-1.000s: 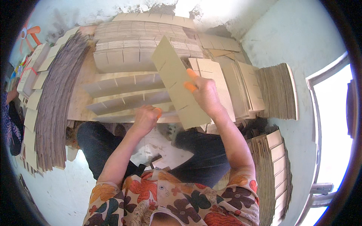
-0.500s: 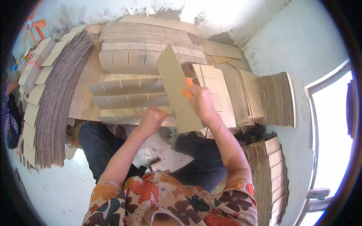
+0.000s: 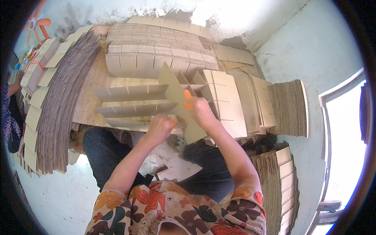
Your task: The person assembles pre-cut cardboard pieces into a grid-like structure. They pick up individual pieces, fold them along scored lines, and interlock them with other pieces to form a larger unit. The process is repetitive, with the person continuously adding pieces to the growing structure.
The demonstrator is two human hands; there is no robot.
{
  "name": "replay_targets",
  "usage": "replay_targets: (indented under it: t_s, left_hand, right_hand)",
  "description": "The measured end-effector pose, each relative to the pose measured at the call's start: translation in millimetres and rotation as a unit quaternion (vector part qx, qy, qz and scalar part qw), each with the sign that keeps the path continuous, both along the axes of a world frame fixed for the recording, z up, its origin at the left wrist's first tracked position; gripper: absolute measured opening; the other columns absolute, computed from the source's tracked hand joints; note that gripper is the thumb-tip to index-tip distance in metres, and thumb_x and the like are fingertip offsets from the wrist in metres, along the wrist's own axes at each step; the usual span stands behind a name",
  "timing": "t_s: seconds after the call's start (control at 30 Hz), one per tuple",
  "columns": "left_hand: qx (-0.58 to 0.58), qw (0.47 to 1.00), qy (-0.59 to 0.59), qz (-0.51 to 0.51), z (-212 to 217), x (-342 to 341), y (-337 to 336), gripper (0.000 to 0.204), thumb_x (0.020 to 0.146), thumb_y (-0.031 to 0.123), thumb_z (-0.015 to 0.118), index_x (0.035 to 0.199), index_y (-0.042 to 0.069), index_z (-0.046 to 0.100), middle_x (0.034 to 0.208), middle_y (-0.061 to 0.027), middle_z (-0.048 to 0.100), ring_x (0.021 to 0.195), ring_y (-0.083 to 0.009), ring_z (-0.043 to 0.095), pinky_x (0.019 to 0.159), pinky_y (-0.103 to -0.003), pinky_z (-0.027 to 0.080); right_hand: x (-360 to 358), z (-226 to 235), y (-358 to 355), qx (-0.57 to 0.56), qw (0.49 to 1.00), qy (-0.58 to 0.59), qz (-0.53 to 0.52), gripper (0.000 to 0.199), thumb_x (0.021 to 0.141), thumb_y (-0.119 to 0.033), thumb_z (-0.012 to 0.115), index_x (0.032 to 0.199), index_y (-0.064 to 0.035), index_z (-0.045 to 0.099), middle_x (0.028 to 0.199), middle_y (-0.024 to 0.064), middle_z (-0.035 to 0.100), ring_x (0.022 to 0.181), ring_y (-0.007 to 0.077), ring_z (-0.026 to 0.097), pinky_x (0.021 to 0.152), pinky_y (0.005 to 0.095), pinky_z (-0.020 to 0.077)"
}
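Note:
My right hand [image 3: 199, 112], with orange covers on its fingertips, is closed on a long slotted cardboard strip [image 3: 171, 83] standing on edge. This strip crosses the right ends of three parallel strips: a far cardboard strip [image 3: 133, 94], a middle one [image 3: 137, 110] and a near one [image 3: 127, 125]. My left hand [image 3: 159, 130] grips the near strip by its right end, its orange-covered thumb against the cardboard. Whether the slots are fully interlocked is hidden. Behind the crossing strip, part of a cardboard divider grid [image 3: 192, 79] shows.
Slotted cardboard is stacked at the back [image 3: 156, 58], in a long left pile [image 3: 66, 94], at right [image 3: 227, 102] and in a lower right pile [image 3: 274, 184]. A wooden board [image 3: 88, 94] lies beneath. An orange fan [image 3: 33, 24] and another person's arm [image 3: 15, 88] are far left.
My right hand has moved down and slightly left, lowering the crossing strip onto the parallel strips' right ends. More of the divider grid behind shows. My left hand has shifted only slightly.

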State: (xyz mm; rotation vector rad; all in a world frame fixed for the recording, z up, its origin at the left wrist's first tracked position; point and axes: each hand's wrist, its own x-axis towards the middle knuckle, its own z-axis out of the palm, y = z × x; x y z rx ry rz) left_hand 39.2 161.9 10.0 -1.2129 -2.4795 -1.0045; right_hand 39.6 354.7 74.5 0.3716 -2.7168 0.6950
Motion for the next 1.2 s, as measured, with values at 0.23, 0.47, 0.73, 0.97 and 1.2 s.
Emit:
replay_targets:
  t_s: [0.23, 0.47, 0.73, 0.97, 1.2]
  left_hand:
    - [0.026, 0.999, -0.022, 0.027, -4, -7, 1, 0.002, 0.067, 0.004, 0.059, 0.069, 0.005, 0.058, 0.064, -0.0174, 0.057, 0.065, -0.0362, 0.059, 0.060, -0.047, 0.046]
    - [0.001, 1.000, -0.021, 0.017, -3, -6, 3, 0.006, 0.067, 0.003, 0.060, 0.071, 0.007, 0.061, 0.064, -0.0156, 0.057, 0.065, -0.0344, 0.059, 0.060, -0.044, 0.046]
    - [0.015, 1.000, -0.015, 0.019, -3, -2, 1, 0.008, 0.065, 0.001, 0.062, 0.071, 0.007, 0.062, 0.066, -0.0155, 0.059, 0.065, -0.0351, 0.058, 0.060, -0.045, 0.046]
    - [0.001, 0.999, -0.027, 0.018, -5, -6, -2, 0.007, 0.068, 0.001, 0.062, 0.074, 0.004, 0.063, 0.069, -0.0175, 0.060, 0.067, -0.0359, 0.060, 0.061, -0.046, 0.048]
    - [0.001, 0.999, -0.027, 0.019, -2, -4, 1, 0.008, 0.070, 0.003, 0.062, 0.077, 0.005, 0.065, 0.070, -0.0179, 0.060, 0.069, -0.0363, 0.060, 0.061, -0.046, 0.048]
  right_hand:
    - [-12, 37, -7, 0.200, 0.966, -0.161, 0.003, 0.030, 0.081, -0.016, 0.060, 0.105, 0.0020, 0.055, 0.078, 0.0221, 0.064, 0.077, 0.0405, 0.063, 0.067, 0.0478, 0.0503]
    - [35, 27, -19, 0.210, 0.959, -0.189, -0.006, 0.068, 0.079, -0.004, 0.053, 0.139, 0.0096, 0.023, 0.074, 0.0237, 0.063, 0.072, 0.0395, 0.065, 0.063, 0.0477, 0.0516]
    - [42, 11, -25, 0.207, 0.961, -0.183, 0.007, 0.064, 0.078, 0.000, 0.052, 0.138, 0.0053, 0.031, 0.076, 0.0217, 0.064, 0.074, 0.0376, 0.065, 0.065, 0.0465, 0.0512]
    - [38, 31, 4, 0.151, 0.979, -0.134, -0.023, 0.049, 0.079, -0.012, 0.058, 0.126, -0.0008, 0.048, 0.073, 0.0210, 0.063, 0.070, 0.0380, 0.063, 0.062, 0.0455, 0.0495]
    - [54, 14, -4, 0.155, 0.980, -0.127, -0.009, 0.056, 0.076, -0.003, 0.055, 0.130, 0.0077, 0.042, 0.072, 0.0191, 0.063, 0.069, 0.0357, 0.064, 0.060, 0.0441, 0.0520]
